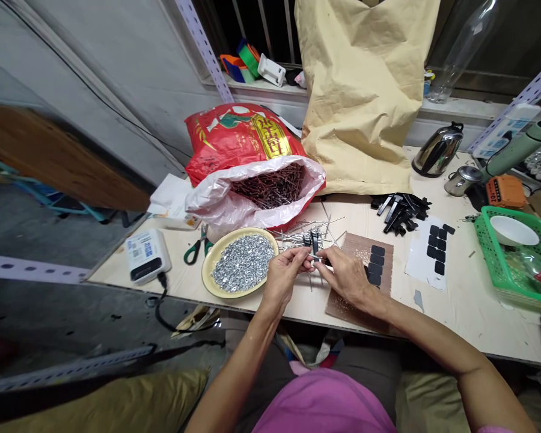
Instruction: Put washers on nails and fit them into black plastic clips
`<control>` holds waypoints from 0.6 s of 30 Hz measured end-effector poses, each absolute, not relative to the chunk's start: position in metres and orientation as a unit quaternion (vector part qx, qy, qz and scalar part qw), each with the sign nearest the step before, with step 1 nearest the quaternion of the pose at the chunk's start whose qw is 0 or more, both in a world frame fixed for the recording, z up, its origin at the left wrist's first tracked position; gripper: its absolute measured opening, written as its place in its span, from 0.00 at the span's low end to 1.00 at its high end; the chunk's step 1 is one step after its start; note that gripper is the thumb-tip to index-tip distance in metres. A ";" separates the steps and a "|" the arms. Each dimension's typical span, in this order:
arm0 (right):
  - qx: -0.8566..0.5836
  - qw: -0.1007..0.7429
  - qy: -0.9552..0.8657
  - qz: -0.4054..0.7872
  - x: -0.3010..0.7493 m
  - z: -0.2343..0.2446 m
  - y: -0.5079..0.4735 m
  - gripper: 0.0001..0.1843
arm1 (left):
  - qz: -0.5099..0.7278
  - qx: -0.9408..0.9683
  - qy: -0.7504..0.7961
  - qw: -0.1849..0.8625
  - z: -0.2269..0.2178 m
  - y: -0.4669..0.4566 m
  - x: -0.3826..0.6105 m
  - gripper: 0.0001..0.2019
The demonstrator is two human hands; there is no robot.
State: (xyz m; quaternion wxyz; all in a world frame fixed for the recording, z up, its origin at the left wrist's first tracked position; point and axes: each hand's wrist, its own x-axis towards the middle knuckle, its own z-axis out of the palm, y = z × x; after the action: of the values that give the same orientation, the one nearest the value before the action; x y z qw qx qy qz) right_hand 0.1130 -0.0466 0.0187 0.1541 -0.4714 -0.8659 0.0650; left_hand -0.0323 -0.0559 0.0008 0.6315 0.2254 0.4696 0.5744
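Observation:
My left hand and my right hand meet over the front of the table, fingers pinched together on a thin metal pin held between them. Just beyond lies a loose heap of metal pins with a small black piece among them. A yellow plate full of small silvery parts sits left of my left hand. A brown board carrying black pads lies under and right of my right hand.
A red and white bag of dark pins lies open behind the plate. A brown paper sack, kettle, pile of black clips, green basket with a white bowl, scissors and a white device surround the work spot.

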 end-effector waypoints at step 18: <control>-0.506 0.135 -0.811 0.260 0.119 0.027 -0.039 0.14 | 0.540 0.268 0.482 0.636 -0.004 -0.052 -0.038 0.21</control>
State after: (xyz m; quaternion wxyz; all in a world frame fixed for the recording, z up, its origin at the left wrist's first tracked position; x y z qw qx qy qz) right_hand 0.1194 -0.0394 0.0273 0.1345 -0.5060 -0.8113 0.2600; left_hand -0.0378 -0.0517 -0.0037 0.6357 0.2678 0.4819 0.5403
